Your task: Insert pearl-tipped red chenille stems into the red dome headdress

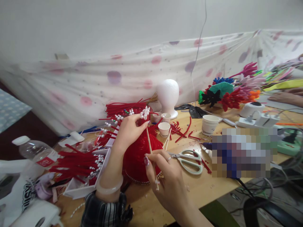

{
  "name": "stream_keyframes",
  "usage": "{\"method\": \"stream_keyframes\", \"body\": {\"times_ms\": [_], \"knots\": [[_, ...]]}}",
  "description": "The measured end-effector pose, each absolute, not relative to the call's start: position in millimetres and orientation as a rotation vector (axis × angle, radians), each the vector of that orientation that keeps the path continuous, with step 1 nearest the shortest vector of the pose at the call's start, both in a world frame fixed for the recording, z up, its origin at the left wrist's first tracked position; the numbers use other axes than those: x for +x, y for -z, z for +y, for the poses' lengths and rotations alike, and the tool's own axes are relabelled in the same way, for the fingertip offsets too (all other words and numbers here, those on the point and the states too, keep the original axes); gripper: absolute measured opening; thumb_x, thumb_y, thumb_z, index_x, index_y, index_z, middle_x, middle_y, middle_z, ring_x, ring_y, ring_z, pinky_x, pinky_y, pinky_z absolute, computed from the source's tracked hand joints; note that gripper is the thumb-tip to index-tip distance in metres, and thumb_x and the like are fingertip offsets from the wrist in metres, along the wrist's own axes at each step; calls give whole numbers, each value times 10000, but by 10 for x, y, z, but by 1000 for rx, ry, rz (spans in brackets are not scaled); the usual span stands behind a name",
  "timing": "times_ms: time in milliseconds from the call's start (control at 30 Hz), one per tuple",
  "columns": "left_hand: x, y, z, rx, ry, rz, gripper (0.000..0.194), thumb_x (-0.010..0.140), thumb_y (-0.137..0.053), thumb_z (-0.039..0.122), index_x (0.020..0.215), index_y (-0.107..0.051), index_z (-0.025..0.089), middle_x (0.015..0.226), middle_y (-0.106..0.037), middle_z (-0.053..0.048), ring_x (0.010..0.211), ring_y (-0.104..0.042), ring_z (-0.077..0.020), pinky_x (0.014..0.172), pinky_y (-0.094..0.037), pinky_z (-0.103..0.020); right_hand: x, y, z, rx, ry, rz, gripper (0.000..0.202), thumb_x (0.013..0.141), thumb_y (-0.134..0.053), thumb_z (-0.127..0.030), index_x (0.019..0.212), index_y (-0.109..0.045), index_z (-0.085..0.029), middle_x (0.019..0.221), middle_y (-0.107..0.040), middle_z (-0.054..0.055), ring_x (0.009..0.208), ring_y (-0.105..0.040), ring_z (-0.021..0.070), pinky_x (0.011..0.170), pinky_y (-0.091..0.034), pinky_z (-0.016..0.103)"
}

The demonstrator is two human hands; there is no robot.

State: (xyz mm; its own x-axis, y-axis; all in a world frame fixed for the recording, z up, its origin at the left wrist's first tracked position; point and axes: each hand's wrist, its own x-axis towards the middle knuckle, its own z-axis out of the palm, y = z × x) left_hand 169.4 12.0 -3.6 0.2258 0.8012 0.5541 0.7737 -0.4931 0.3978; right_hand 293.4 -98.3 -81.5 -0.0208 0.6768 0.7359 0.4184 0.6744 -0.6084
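In the head view, the left hand [132, 128] reaches in from the lower left, its forearm rising steeply out of a black-and-white plaid sleeve [101, 209] with a milky white bangle [110, 187] at the wrist. The back of this hand faces the camera; thumb and forefinger pinch a fuzzy red upright piece topped with white pearl beads [145, 112], while the other fingers are hidden. The right hand [169, 173] comes from the lower right, slanting up to the left, knuckles bent, a ring on one finger. It grips a thin pale wooden stick [150, 142] between thumb and fingers, the stick nearly upright and leaning left, its upper end near the left thumb.

The beaded piece stands above a rounded bright red fuzzy dome [137, 160], edged along its lower rim with a row of small pearly beads. The dome sits between the two forearms on the light wooden surface [151, 208]. The beads form a tight cluster, round and glossy. Just right of the dome lie scissors with pale green handles [190, 160]; left of it stands a white box [80, 190] heaped with red bead-tipped stems [73, 162].
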Motion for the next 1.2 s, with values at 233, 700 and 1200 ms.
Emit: {"method": "stream_keyframes", "body": {"times_ms": [233, 700, 1200], "knots": [[1691, 64, 151, 2448, -1223, 1623, 153, 791, -647, 276, 682, -616, 173, 744, -635, -21, 717, -585, -173, 675, -427, -293, 2981, 914, -977, -963, -252, -1669, 101, 901, -519, -150, 832, -585, -184, 774, -604, 27, 712, -577, 139, 660, -450, 243], [1714, 61, 126, 2417, -1197, 1596, 137, 780, -646, 254, 668, -620, 179, 691, -672, -10, 651, -585, -161, 628, -398, -273, 3010, 944, -1011, -885, -230, -1652, 70, 903, -527, -140, 860, -560, -183, 807, -603, 35, 749, -572, 141, 679, -447, 246], [1714, 57, 137, 2418, -1148, 1599, 142, 772, -610, 288, 681, -618, 179, 688, -657, -11, 650, -571, -164, 628, -389, -273, 2990, 1015, -1017, -892, -326, -1618, 93, 866, -553, -140, 789, -536, -189, 734, -591, 11, 690, -572, 127, 630, -432, 234]]}}
